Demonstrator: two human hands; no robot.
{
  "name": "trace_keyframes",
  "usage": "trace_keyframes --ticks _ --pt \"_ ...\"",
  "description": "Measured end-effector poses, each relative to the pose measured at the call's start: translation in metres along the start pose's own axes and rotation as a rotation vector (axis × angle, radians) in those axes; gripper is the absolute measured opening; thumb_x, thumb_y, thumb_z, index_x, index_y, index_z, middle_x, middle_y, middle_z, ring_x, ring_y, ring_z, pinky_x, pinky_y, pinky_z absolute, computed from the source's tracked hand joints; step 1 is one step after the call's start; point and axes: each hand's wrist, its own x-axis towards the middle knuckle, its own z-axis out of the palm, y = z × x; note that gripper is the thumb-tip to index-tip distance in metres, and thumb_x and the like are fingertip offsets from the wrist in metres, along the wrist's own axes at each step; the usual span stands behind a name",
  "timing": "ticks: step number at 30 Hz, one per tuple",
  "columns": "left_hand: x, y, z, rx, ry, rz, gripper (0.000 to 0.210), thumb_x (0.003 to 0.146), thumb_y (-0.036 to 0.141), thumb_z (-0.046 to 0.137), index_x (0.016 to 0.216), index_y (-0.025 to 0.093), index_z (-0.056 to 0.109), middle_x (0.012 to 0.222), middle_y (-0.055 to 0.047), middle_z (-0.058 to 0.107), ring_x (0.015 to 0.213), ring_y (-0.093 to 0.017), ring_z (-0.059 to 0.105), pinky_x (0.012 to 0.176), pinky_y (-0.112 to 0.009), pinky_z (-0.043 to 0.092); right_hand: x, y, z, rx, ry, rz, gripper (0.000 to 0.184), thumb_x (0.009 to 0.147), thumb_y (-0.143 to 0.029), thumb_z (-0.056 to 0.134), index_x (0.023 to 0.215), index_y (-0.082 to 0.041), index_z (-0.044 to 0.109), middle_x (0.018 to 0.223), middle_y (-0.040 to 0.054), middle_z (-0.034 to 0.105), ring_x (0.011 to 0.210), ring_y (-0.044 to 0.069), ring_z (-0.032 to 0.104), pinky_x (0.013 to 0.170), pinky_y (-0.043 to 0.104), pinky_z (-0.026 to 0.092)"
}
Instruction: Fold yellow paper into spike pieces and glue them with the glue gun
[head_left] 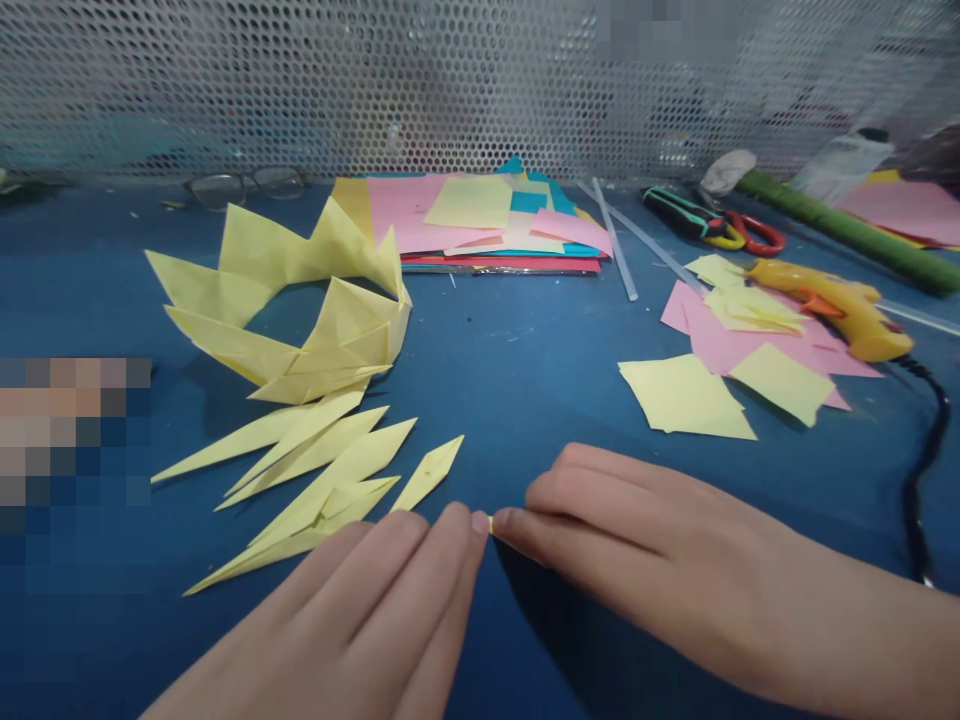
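Note:
My left hand (390,610) and my right hand (667,570) meet fingertip to fingertip low in the view, both closed on a small piece of yellow paper (491,525). Only a sliver of it shows between the fingertips; the rest is hidden. Just beyond my left hand lie several folded yellow paper points (330,455), narrow and pointed at the ends. A smaller folded paper piece (429,472) rests nearest my left fingers. Behind them stands a ring of folded yellow paper (300,335) with upright spikes, like a crown.
A stack of coloured paper (405,220) lies at the back near glue sticks (615,240). On the right are loose yellow sheets (682,395), a yellow glue gun (832,300) with a black cord, a cutter (679,213) and a green roll (847,230). Eyeglasses (217,190) sit back left.

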Motion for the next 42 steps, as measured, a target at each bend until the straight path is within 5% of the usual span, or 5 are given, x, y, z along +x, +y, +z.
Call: trace_keyframes --ticks 4,9,17,26,42 --pt "0.007 0.0 0.0 0.038 0.02 0.028 0.031 0.086 0.006 0.032 0.103 0.012 0.057 0.115 -0.006 0.055 0.092 -0.018 0.05 0.078 -0.033 0.036 -0.003 0.007 -0.005 0.218 0.015 0.08 0.024 0.096 -0.015 0.044 0.101 -0.012 0.067 0.089 0.0053 0.063 0.082 0.013 0.057 0.072 0.019 0.048" --pt "0.006 -0.002 -0.002 0.051 0.026 0.073 0.03 0.088 0.009 0.031 0.105 0.013 0.056 0.121 -0.007 0.053 0.096 -0.017 0.05 0.082 -0.032 0.037 -0.002 0.012 -0.006 0.325 0.037 0.115 0.017 0.093 -0.012 0.05 0.093 -0.013 0.067 0.087 0.0033 0.065 0.08 0.009 0.059 0.072 0.015 0.047" --pt "0.0 0.0 -0.002 0.108 -0.049 0.08 0.042 0.084 0.009 0.031 0.123 0.007 0.048 0.123 -0.011 0.051 0.101 -0.019 0.049 0.08 -0.028 0.048 -0.003 0.005 -0.003 0.216 0.039 0.151 0.026 0.095 -0.015 0.046 0.082 -0.012 0.067 0.076 0.003 0.06 0.072 0.012 0.054 0.063 0.02 0.045" --pt "0.007 -0.001 0.0 0.087 -0.032 0.102 0.039 0.087 0.013 0.033 0.121 0.009 0.051 0.113 -0.01 0.056 0.09 -0.018 0.049 0.074 -0.03 0.043 0.0 0.006 -0.015 0.002 -0.079 -0.064 0.041 0.095 -0.005 0.03 0.084 -0.01 0.07 0.073 0.0068 0.059 0.069 0.018 0.051 0.068 0.028 0.046" --pt "0.008 -0.001 -0.002 0.047 -0.035 0.077 0.037 0.086 0.005 0.034 0.118 0.009 0.053 0.115 -0.008 0.054 0.094 -0.019 0.049 0.079 -0.031 0.041 -0.005 0.015 -0.021 0.097 -0.135 -0.084 0.024 0.09 -0.011 0.045 0.078 -0.012 0.067 0.071 0.0051 0.056 0.07 0.017 0.048 0.061 0.031 0.037"
